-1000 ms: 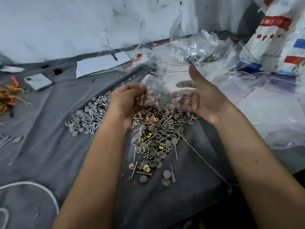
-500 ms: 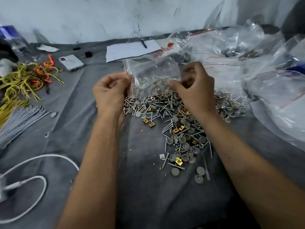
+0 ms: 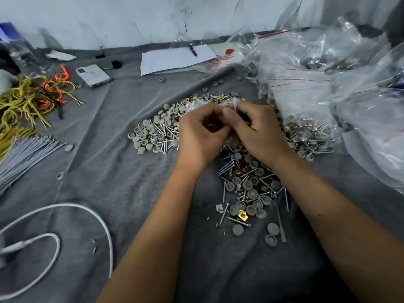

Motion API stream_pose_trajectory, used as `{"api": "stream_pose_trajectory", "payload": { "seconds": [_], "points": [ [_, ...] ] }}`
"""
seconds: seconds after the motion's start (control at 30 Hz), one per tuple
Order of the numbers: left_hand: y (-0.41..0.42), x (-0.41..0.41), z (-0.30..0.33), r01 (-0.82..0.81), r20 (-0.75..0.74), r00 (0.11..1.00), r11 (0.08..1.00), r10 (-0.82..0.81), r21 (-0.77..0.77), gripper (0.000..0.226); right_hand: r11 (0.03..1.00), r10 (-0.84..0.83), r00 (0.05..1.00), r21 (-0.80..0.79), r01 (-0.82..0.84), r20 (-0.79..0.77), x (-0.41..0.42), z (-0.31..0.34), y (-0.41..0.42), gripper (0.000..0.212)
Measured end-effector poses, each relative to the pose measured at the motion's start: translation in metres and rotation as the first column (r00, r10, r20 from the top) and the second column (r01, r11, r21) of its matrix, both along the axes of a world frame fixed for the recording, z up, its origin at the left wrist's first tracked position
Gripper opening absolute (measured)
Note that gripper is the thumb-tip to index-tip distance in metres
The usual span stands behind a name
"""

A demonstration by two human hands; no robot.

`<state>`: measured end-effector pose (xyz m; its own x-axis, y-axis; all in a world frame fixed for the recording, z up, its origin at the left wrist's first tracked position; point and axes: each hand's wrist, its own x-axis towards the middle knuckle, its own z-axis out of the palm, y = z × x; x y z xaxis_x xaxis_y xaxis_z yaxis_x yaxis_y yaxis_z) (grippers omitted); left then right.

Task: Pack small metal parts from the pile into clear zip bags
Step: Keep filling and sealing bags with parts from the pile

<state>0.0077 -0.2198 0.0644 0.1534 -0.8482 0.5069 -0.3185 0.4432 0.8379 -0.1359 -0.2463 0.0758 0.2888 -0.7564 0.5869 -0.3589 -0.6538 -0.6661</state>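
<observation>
Nearest us lies the grey cloth (image 3: 135, 193), with a white cable (image 3: 105, 228) looping at its left; just ahead of our forearms the pile (image 3: 247, 186) of screws, grey caps and brass clips spreads over the cloth, and a lighter heap of caps (image 3: 150, 132) sits to its left. Above the pile our left hand (image 3: 201, 136) and right hand (image 3: 260, 132) meet, fingers curled in and thumbs pressed together; between them we pinch a small clear zip bag (image 3: 203, 104), crumpled, only its upper edge showing past the knuckles; what it holds we cannot tell. To the left lie a bundle of grey ties (image 3: 24, 154) and a tangle of yellow and orange wires (image 3: 32, 99); to the right, a heap of large clear bags (image 3: 349, 84) reaches down to the pile's right edge, some with parts inside. Farther back rest a white phone (image 3: 94, 75) and a sheet of paper (image 3: 175, 59) with a pen (image 3: 192, 50) on it; behind everything stands the pale wall (image 3: 131, 16).
</observation>
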Motion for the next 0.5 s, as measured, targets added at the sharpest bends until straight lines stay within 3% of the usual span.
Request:
{"api": "stream_pose_trajectory", "payload": {
  "seconds": [0.2,0.27,0.5],
  "points": [
    [0.0026,0.0033,-0.0014,0.023,-0.175,0.985,0.993,-0.003,0.117,0.015,0.998,0.064,0.994,0.035,-0.061,-0.090,0.0000,0.0017,-0.0003,0.030],
    [0.0048,0.0048,-0.0019,0.028,-0.209,0.978,0.991,0.000,0.133,0.019,0.997,0.071,0.988,0.044,-0.066,-0.137,-0.0004,0.0009,-0.0011,0.020],
    [0.0018,0.0032,-0.0041,-0.057,-0.122,0.990,0.995,0.066,0.076,0.025,0.998,-0.025,0.991,0.049,0.032,-0.131,0.0002,0.0006,-0.0042,0.025]
  ]
}}
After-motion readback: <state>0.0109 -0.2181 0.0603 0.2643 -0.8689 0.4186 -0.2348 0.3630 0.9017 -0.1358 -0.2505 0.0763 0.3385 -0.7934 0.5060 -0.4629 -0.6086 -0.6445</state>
